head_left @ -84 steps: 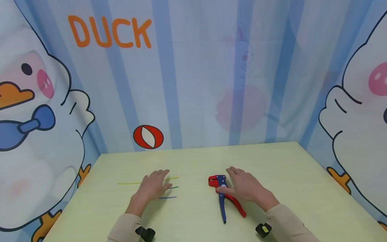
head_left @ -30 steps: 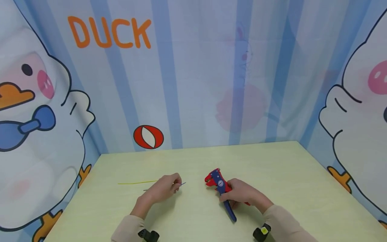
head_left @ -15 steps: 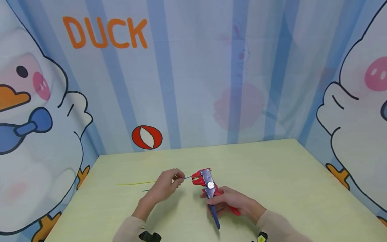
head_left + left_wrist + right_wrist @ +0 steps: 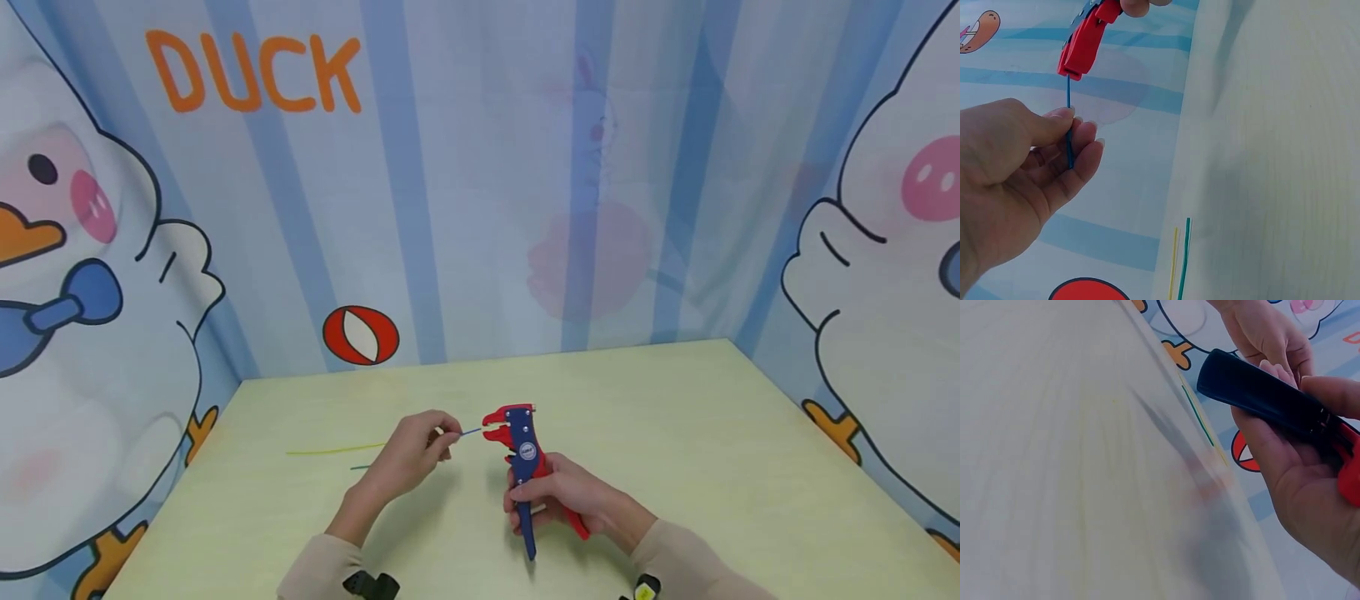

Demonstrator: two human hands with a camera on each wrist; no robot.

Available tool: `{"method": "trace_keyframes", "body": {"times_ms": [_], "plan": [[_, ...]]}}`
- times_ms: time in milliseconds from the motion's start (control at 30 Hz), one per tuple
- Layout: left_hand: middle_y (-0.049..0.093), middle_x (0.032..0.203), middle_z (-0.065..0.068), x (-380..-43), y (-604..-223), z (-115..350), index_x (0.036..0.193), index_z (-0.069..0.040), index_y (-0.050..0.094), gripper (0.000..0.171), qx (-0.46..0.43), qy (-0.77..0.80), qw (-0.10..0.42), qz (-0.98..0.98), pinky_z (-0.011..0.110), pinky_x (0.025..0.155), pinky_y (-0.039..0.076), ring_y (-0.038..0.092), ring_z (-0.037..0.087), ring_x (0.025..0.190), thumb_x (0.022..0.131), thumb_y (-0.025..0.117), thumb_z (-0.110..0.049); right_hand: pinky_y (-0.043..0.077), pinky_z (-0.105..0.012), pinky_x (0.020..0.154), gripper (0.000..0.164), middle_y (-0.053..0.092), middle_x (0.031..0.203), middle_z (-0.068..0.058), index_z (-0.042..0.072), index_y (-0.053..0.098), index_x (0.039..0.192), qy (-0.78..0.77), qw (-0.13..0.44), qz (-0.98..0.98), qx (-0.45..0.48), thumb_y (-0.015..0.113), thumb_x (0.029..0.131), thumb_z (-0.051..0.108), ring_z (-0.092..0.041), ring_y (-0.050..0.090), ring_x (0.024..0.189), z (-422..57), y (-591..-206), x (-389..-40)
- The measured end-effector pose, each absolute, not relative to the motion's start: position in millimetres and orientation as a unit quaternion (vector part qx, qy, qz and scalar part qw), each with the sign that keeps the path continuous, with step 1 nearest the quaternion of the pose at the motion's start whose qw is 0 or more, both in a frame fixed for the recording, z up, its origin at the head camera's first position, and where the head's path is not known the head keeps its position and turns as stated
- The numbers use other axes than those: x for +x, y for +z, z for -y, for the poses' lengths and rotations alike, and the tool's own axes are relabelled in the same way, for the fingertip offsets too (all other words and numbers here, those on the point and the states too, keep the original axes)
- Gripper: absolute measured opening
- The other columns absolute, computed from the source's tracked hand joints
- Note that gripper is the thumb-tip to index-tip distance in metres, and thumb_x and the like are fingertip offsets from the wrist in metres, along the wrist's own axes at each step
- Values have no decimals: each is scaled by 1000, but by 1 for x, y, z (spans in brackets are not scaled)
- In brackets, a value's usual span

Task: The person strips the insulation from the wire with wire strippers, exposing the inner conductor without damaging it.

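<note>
My left hand [image 4: 416, 454] pinches a short blue wire [image 4: 471, 432] between thumb and fingers, above the table. One end of the wire points right, right at the mouth of the red and blue wire stripper [image 4: 522, 442]. In the left wrist view the wire [image 4: 1069, 94] runs up to the red jaws of the stripper [image 4: 1088, 44], its lower end crossing the fingers. My right hand [image 4: 581, 492] grips the stripper by its handles, head up and jaws facing left. The right wrist view shows the blue handle [image 4: 1254, 394] lying across the fingers.
A yellow wire [image 4: 330, 452] and a shorter green wire [image 4: 360, 467] lie on the pale table [image 4: 637, 400], partly behind the left hand. A printed curtain [image 4: 480, 208] with duck figures stands around the table's back and sides.
The left hand has picked up the blue wire from the table. The right hand has taken up the stripper, turned it upright and brought it left to the wire's end.
</note>
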State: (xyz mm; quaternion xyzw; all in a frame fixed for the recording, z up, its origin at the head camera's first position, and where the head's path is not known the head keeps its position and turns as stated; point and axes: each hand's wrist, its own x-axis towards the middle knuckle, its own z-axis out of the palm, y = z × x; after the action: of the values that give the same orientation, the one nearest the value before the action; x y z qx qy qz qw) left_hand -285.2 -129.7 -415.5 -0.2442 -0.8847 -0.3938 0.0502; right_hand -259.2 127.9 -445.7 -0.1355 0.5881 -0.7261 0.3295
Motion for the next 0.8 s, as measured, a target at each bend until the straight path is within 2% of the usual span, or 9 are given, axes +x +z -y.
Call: {"method": "trace_keyframes", "body": {"times_ms": [133,500,800], "plan": [[61,85,-2,-284,-413,128,105,-5,68,10,-244,-387,57,888,25,62,54,58,13,69,96,65,-3,56,-49,86,21,69,95,-16,-4,54,113,-717,328,-599,-139,61,96,7,-23,70,79,-126,-443,-258],[65,91,4,-276,-406,123,108,-7,70,13,-262,-362,59,893,22,63,54,59,13,71,96,67,-8,56,-45,86,26,66,98,-19,-8,54,116,-701,319,-623,-140,62,96,7,-26,69,83,-125,-446,-258],[64,89,-2,-274,-404,120,108,-7,72,14,-259,-356,60,896,22,64,54,59,13,73,95,69,-9,57,-45,85,27,66,95,-17,-9,54,113,-695,317,-628,-148,62,94,8,-24,68,80,-125,-447,-258]]}}
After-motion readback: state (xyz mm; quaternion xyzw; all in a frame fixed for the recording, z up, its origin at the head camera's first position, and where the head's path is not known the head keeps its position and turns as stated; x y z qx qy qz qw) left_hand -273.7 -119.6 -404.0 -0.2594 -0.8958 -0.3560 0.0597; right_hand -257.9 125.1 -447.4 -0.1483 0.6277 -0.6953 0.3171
